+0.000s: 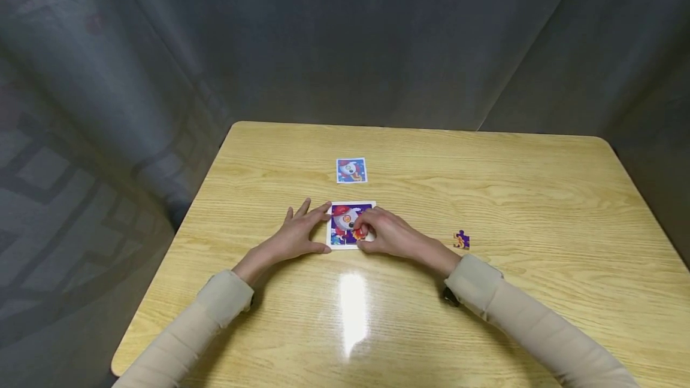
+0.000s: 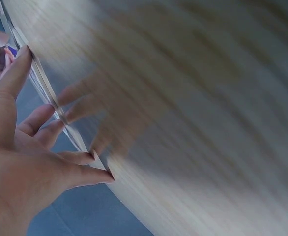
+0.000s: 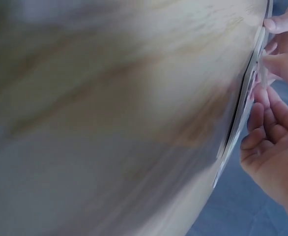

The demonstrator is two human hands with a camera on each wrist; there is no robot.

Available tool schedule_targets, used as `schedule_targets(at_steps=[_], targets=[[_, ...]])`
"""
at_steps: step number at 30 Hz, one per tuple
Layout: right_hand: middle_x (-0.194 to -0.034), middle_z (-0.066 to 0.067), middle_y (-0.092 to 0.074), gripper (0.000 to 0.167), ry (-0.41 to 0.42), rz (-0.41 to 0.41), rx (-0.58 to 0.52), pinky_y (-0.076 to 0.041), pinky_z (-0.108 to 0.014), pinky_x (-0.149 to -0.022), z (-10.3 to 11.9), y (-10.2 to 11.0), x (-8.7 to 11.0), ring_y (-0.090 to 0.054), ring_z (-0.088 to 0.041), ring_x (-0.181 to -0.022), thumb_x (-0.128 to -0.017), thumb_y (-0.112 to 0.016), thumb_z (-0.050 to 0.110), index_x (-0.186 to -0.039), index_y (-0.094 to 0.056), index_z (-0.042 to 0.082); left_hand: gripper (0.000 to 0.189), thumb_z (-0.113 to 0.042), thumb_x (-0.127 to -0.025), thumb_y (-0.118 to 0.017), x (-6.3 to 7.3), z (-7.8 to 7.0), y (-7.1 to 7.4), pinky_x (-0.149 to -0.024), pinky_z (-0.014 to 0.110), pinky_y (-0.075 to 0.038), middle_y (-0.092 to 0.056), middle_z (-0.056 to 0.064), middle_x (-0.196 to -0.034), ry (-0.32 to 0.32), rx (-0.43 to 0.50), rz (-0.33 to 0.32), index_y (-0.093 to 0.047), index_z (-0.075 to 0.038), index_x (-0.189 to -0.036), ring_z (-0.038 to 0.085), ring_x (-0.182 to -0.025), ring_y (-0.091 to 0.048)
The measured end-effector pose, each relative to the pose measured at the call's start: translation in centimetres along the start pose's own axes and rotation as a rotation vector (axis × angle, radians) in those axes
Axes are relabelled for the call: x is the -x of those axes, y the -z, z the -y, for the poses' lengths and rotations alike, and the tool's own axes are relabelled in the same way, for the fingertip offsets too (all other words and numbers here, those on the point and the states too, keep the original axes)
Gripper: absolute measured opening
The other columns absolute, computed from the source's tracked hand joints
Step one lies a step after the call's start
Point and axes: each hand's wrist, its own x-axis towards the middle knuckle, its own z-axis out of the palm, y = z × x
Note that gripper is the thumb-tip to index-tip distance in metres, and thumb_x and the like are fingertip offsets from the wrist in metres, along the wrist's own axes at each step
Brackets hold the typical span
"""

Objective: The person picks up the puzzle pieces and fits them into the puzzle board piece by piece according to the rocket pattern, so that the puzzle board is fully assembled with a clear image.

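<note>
A small jigsaw puzzle (image 1: 342,213) in a white-bordered tray (image 1: 329,233) lies on the table, showing a white and red rocket on purple. At its left side, my left hand (image 1: 293,236) spreads its fingers, with thumb and index fingertip at the tray's edge. My right hand (image 1: 392,233) reaches over the tray's right side and pinches a puzzle piece (image 1: 358,234) with orange and red on it, between thumb and index finger. In the right wrist view the piece (image 3: 264,71) appears as a thin, upright edge. The right hand hides the tray's right part.
A loose purple and orange puzzle piece (image 1: 461,239) lies to the right, near the right forearm. Beyond the tray sits a square picture card (image 1: 351,170) with a similar rocket. The wooden table (image 1: 539,196) ends at dark grey curtains (image 1: 377,47) behind and beside it.
</note>
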Motion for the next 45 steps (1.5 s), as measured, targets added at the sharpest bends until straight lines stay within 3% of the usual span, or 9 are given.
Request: schedule_targets(at_steps=[4,19,31,36,41,45], targets=[[-0.086,0.004,-0.059,0.027,0.021,0.012,0.011,-0.044,-0.024,-0.069,-0.1,-0.2,-0.2,-0.049,-0.011,-0.078,-0.078,-0.076,0.018,-0.102,-0.068,0.010,0.067,-0.042,-0.080,-0.076,0.0,-0.1,0.1,-0.108,0.071,-0.001,-0.024,0.003,-0.158,-0.003,0.003,0.000,-0.052,-0.012,-0.135,0.042,-0.145,-0.004],[-0.093,0.000,-0.063,0.027,0.018,0.045,-0.008,-0.044,-0.028,-0.075,0.0,0.1,-0.5,-0.051,-0.014,-0.083,-0.080,-0.075,0.018,-0.105,-0.070,0.009,0.068,-0.042,-0.080,-0.076,0.0,0.0,0.0,-0.108,0.070,-0.001,-0.024,0.004,-0.158,-0.007,0.005,-0.008,-0.052,-0.011,-0.135,0.042,-0.145,-0.004],[-0.089,0.001,-0.061,0.025,0.014,0.033,-0.008,-0.046,-0.032,-0.079,-0.4,0.3,0.1,-0.051,-0.015,-0.083,-0.083,-0.075,0.022,-0.104,-0.070,0.010,0.068,-0.041,-0.080,-0.076,0.1,-0.2,-0.1,-0.108,0.070,0.000,-0.024,0.004,-0.158,-0.002,0.007,-0.004,-0.052,-0.012,-0.136,0.042,-0.145,-0.004],[-0.091,-0.002,-0.061,0.027,-0.028,-0.083,0.045,-0.048,-0.033,-0.076,-1.2,1.7,2.2,-0.052,-0.015,-0.086,-0.084,-0.076,0.022,-0.105,-0.069,0.007,0.070,-0.042,-0.080,-0.076,0.1,-0.1,-0.1,-0.109,0.068,0.001,-0.022,0.002,-0.159,0.007,0.010,0.009,-0.050,-0.012,-0.138,0.040,-0.145,-0.002],[-0.100,-0.006,-0.062,0.022,-0.133,-0.247,0.060,-0.048,-0.041,-0.081,-3.4,4.1,6.2,-0.054,-0.022,-0.096,-0.087,-0.073,0.016,-0.105,-0.069,0.005,0.070,-0.042,-0.080,-0.076,0.0,0.0,-0.1,-0.109,0.068,0.002,-0.022,0.002,-0.159,-0.003,0.010,0.002,-0.051,-0.011,-0.137,0.040,-0.145,-0.002],[-0.109,-0.010,-0.059,0.026,-0.222,-0.291,0.044,-0.043,-0.047,-0.082,-5.1,5.7,9.8,-0.050,-0.030,-0.104,-0.087,-0.072,0.014,-0.110,-0.067,0.003,0.070,-0.042,-0.080,-0.076,0.1,0.0,-0.1,-0.109,0.068,0.002,-0.021,0.002,-0.159,0.006,0.010,0.005,-0.050,-0.011,-0.137,0.040,-0.145,-0.002]])
